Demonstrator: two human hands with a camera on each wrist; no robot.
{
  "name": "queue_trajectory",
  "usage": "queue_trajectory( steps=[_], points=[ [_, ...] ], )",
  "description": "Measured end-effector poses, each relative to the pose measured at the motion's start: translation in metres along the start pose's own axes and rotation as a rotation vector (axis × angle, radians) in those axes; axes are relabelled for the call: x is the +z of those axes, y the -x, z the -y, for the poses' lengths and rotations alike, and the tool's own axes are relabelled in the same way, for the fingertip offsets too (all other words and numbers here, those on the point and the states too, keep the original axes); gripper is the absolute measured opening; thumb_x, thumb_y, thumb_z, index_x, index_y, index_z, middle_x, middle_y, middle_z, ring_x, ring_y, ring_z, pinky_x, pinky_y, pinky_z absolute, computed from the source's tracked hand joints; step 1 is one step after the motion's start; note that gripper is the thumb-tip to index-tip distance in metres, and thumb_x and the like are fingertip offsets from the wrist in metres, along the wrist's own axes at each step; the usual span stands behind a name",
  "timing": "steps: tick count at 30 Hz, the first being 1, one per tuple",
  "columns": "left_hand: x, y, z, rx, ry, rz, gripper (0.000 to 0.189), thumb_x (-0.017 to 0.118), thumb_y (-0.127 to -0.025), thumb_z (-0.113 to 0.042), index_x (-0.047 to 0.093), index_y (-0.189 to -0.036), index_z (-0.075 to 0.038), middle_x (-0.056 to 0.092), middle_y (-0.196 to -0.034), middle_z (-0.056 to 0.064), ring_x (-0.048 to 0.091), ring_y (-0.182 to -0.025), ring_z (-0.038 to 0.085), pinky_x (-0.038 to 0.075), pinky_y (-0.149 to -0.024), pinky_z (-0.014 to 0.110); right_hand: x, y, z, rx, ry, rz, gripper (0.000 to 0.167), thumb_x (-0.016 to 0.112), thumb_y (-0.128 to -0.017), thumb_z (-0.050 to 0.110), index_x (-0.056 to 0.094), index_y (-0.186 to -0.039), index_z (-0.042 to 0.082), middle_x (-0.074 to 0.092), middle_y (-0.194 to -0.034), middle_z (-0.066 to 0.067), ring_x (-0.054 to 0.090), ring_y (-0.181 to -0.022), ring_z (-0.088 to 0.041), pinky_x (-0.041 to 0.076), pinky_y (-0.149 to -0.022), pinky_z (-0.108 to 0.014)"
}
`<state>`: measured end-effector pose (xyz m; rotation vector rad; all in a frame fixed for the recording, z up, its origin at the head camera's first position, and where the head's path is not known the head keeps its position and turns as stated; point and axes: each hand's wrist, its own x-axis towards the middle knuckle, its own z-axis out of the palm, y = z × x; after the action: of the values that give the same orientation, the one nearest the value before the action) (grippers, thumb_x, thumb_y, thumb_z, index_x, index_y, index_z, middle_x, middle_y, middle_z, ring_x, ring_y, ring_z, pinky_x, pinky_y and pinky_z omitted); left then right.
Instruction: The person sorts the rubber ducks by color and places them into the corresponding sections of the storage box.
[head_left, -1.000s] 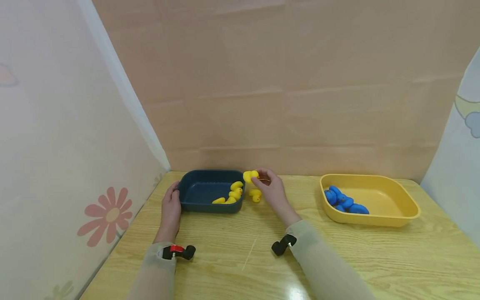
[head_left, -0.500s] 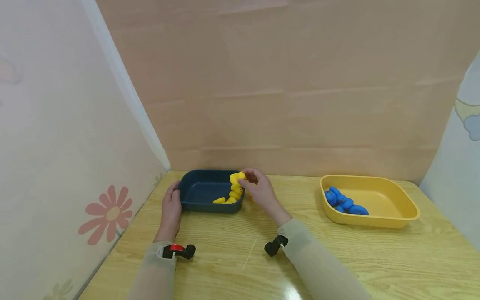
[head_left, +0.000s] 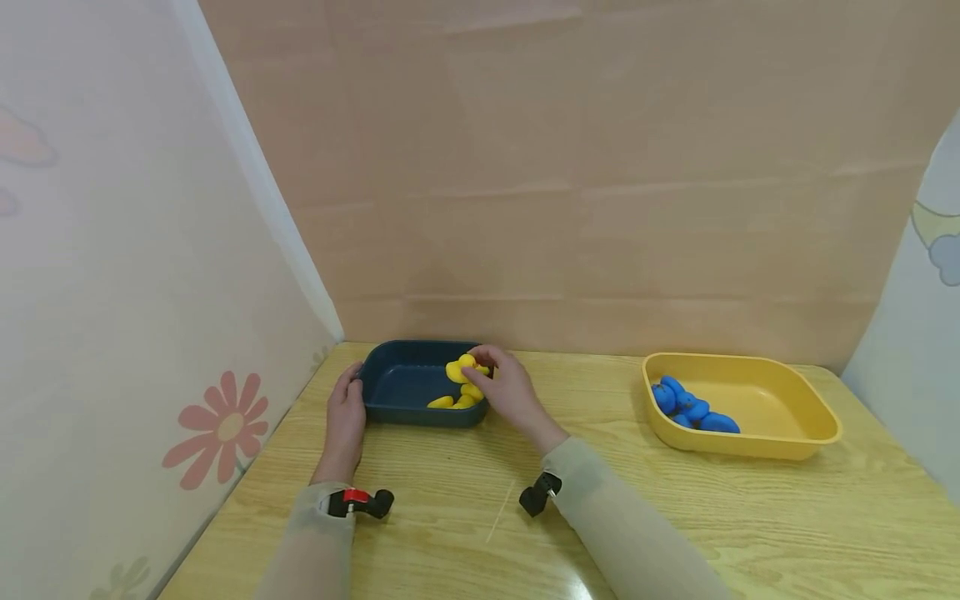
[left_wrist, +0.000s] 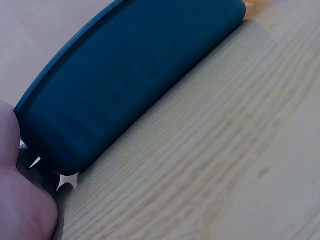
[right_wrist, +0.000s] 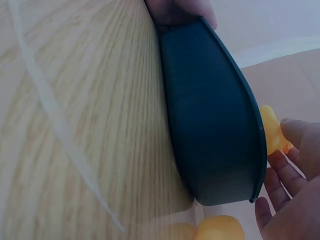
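Note:
My left hand (head_left: 347, 414) grips the left end of a dark blue tray (head_left: 405, 414), with the thumb up by the rim. In the left wrist view, part of that hand (left_wrist: 25, 195) shows at the tray's corner (left_wrist: 65, 145). Between the thumb and fingers of my right hand (head_left: 512, 392) is a yellow rubber duck (head_left: 457, 370), held over the tray's right part. Several yellow rubber ducks (head_left: 465, 401) lie inside along the right side, partly hidden by the hand. The right wrist view shows the pinched duck (right_wrist: 270, 129) above the rim.
A yellow tray (head_left: 750, 447) with several blue rubber ducks (head_left: 693, 408) at its left end stands on the right of the wooden table (head_left: 450, 483). Another yellow duck (right_wrist: 220, 228) sits outside the blue tray's right end. A brown-covered wall (head_left: 480, 208) rises behind.
My right hand has carried the yellow duck leftward, from beyond the blue tray's right rim to over its inside, and slightly lower. The left hand keeps its place on the tray.

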<state>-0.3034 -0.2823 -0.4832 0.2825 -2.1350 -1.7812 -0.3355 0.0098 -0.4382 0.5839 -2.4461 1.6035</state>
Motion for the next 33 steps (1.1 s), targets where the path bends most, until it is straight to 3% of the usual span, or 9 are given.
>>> queue_trajectory(
  steps=[6, 14, 21, 28, 33],
  points=[
    [0.003, 0.000, -0.002, 0.005, -0.005, 0.005, 0.053, 0.033, -0.121, -0.025, 0.040, -0.171, -0.009, 0.031, -0.178, 0.013, 0.023, -0.166, 0.032, 0.019, -0.134, 0.053, -0.007, 0.003, -0.009, -0.003, 0.016, -0.016, 0.047, 0.078, -0.107, 0.025, 0.068, -0.149, 0.008, 0.073, -0.139, -0.010, 0.061, -0.133, -0.035, 0.046, -0.117, -0.060],
    [0.003, -0.001, -0.002, 0.012, -0.008, 0.002, 0.053, 0.033, -0.121, -0.024, 0.040, -0.171, -0.009, 0.032, -0.178, 0.014, 0.023, -0.166, 0.033, 0.020, -0.134, 0.053, -0.027, 0.008, -0.019, 0.046, -0.012, -0.054, 0.047, 0.078, -0.107, 0.026, 0.069, -0.148, 0.007, 0.072, -0.140, -0.010, 0.061, -0.133, -0.033, 0.045, -0.119, -0.052],
    [0.001, -0.001, -0.001, 0.011, -0.013, -0.012, 0.052, 0.034, -0.120, -0.024, 0.042, -0.170, -0.010, 0.033, -0.177, 0.013, 0.023, -0.166, 0.032, 0.020, -0.134, 0.052, -0.047, 0.005, -0.028, 0.042, -0.015, -0.077, 0.046, 0.076, -0.108, 0.025, 0.067, -0.148, 0.005, 0.069, -0.144, -0.011, 0.061, -0.132, -0.033, 0.046, -0.118, -0.052],
    [0.001, 0.000, 0.000, -0.004, -0.003, -0.009, 0.053, 0.033, -0.121, -0.025, 0.041, -0.171, -0.011, 0.032, -0.178, 0.013, 0.022, -0.166, 0.031, 0.019, -0.135, 0.052, -0.058, 0.004, -0.038, 0.029, -0.027, -0.044, 0.050, 0.076, -0.108, 0.027, 0.065, -0.150, 0.002, 0.067, -0.147, -0.016, 0.060, -0.132, -0.035, 0.046, -0.117, -0.055],
    [0.001, 0.000, 0.000, 0.004, -0.001, 0.002, 0.053, 0.033, -0.121, -0.026, 0.039, -0.172, -0.011, 0.031, -0.178, 0.012, 0.022, -0.166, 0.031, 0.019, -0.134, 0.052, -0.063, 0.003, -0.052, 0.063, -0.027, 0.006, 0.051, 0.077, -0.107, 0.027, 0.065, -0.149, 0.001, 0.067, -0.146, -0.017, 0.061, -0.132, -0.037, 0.047, -0.116, -0.055]
  ],
)
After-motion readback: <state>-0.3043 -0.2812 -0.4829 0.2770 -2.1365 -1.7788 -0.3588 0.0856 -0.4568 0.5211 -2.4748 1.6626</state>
